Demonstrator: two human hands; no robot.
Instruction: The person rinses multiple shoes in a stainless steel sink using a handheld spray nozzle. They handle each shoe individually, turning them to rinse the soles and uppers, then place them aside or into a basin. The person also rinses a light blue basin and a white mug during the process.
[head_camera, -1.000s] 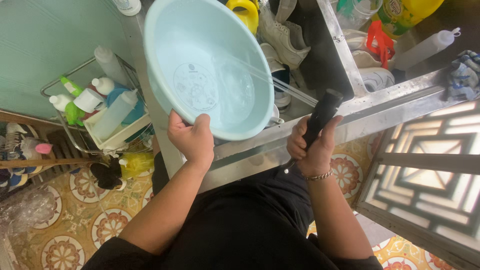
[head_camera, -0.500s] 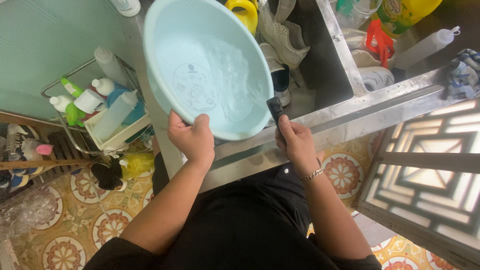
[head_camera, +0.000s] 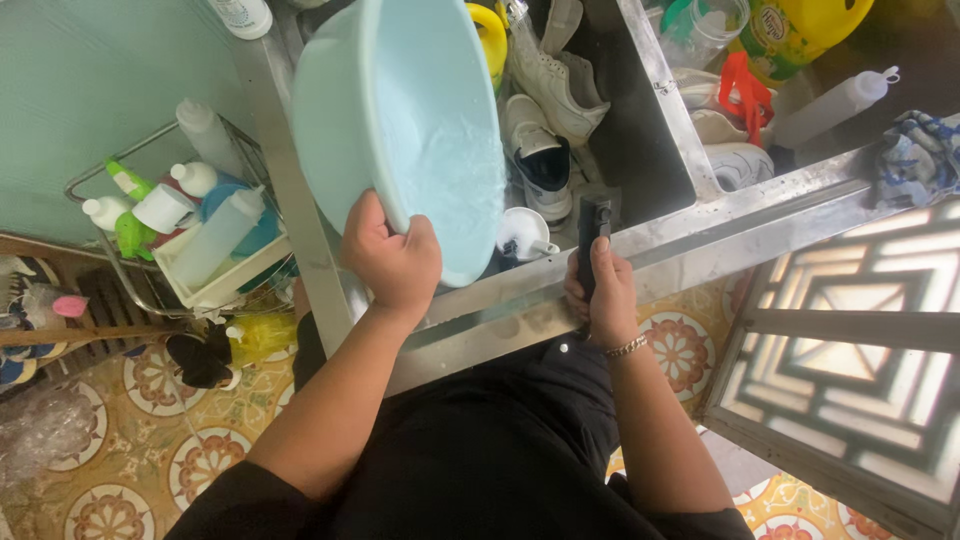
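Stainless-steel sink (head_camera: 640, 120) runs across top of view, w/ a flat brushed-metal rim facing the person; floor below is patterned tile w/ round floral medallions in red/cream.

Sink holds white sneakers (head_camera: 545, 95), one w/ dark insole showing, plus a small white cup (head_camera: 525, 232) lying near the front wall. To the right, a second compartment has another white shoe (head_camera: 740, 160) and a red plastic piece (head_camera: 742, 92). On the far ledge: yellow jug (head_camera: 810, 22), clear squeeze bottle (head_camera: 835, 102) w/ nozzle cap, blue patterned rag (head_camera: 915, 155).

Left of sink, wire rack (head_camera: 95, 180) carries a white tray packed w/ bottles: white squeeze bottles, green spray bottle (head_camera: 125, 200), blue lid among them.

Left hand (head_camera: 392, 255) is closed around the rim of a pale-blue plastic basin (head_camera: 400, 110) — round, smooth, glossy, deep bowl shape. Basin is tilted steeply on edge over the sink, open side facing right, wet sheen and water on the inner wall; lower rim sits approx. at the sink's front edge.

Right hand (head_camera: 603, 300), thin bracelet at wrist, is wrapped around a black handle (head_camera: 592, 235), slim and rectangular, pointing up into the sink just beside the basin's lower rim; can't tell what the handle's far end is.
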